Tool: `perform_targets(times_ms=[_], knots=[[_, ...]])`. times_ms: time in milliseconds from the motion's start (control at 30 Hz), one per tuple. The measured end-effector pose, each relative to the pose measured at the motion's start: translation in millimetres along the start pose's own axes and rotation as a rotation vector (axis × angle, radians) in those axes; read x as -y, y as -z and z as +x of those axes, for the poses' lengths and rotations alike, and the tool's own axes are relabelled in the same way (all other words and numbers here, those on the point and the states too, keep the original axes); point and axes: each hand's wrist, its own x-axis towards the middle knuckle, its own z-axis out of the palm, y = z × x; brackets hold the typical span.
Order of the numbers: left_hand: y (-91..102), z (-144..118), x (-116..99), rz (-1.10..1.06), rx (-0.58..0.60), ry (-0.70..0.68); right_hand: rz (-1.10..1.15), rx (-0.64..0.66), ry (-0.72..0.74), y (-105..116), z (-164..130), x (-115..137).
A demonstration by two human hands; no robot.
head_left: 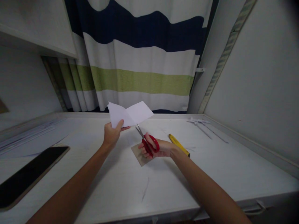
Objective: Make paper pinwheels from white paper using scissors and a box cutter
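Observation:
My left hand (112, 133) holds a folded white sheet of paper (129, 114) by its lower left corner, lifted above the white desk (130, 183). My right hand (158, 148) grips red-handled scissors (147, 141), fingers through the loops. The blades point up and left, their tips just below the paper's lower edge. Whether the blades touch the paper cannot be told. Under my right hand lies a small brown cardboard piece (139, 155).
A yellow utility knife (178, 144) lies right of my right hand. A dark phone or tablet (28, 174) rests at the left front. Paper sheets (25, 135) lie at far left, a white paper shape (203, 124) at back right. A striped curtain (142, 59) hangs behind.

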Motion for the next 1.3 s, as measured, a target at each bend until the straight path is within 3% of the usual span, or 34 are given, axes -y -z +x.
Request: perform_targets(times_ms=[133,400,1300], knots=[[-2.5,-2,1,-0.098,0.056,-0.01,0.059,0.007,0.032,-2,0,1],[-3.0,-6,2,-0.144,0.138,0.02,0.184,0.177,-0.033,-2,-3,9],[-5.4,-10,-2,-0.185,0.157,0.047,0.212,0.233,-0.025,1,-3,10]])
